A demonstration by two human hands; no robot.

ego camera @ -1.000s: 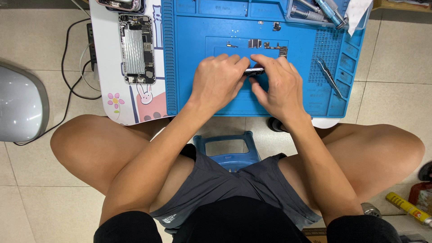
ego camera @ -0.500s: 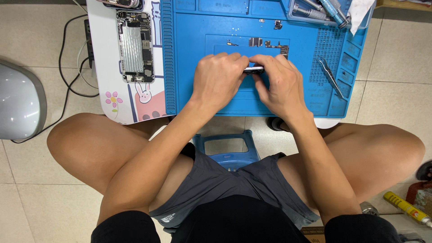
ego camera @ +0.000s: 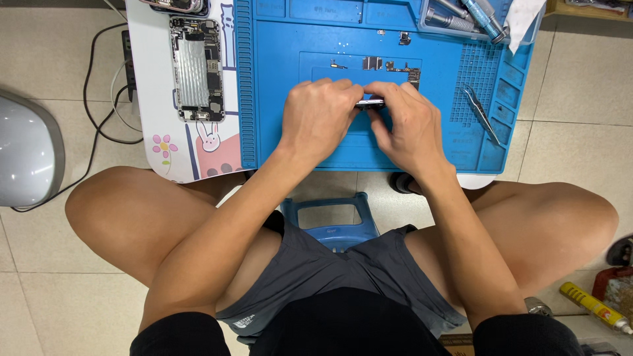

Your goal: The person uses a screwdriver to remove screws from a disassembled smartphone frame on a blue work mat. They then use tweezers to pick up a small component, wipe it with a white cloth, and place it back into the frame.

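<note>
- A small dark metal part (ego camera: 370, 103) sits at the centre of the blue work mat (ego camera: 277, 79), pinched from both sides; its exact kind cannot be told.
- The left hand (ego camera: 318, 117) has its fingers (ego camera: 343, 89) curled and pressed together, closed on the left end of the part.
- The right hand (ego camera: 402, 125) grips the right end, thumb and forefinger pinching it; the two hands touch over the part.
- Small loose components (ego camera: 372, 63) lie on the mat just beyond the hands, apart from them.
- Tweezers (ego camera: 481, 113) lie near the mat's right edge, well apart from the right hand.
- Screwdrivers (ego camera: 461, 13) rest in the tray at the mat's far right corner.
- An opened phone chassis (ego camera: 196, 69) lies on the white table (ego camera: 148, 132), just beside the mat's left edge.
- The mat's near edge runs flush with the table's near edge, directly under the wrists; bare mat lies open to either side of the hands.
- A blue stool (ego camera: 330, 221) stands on the tiled floor (ego camera: 66, 290) between the knees.
</note>
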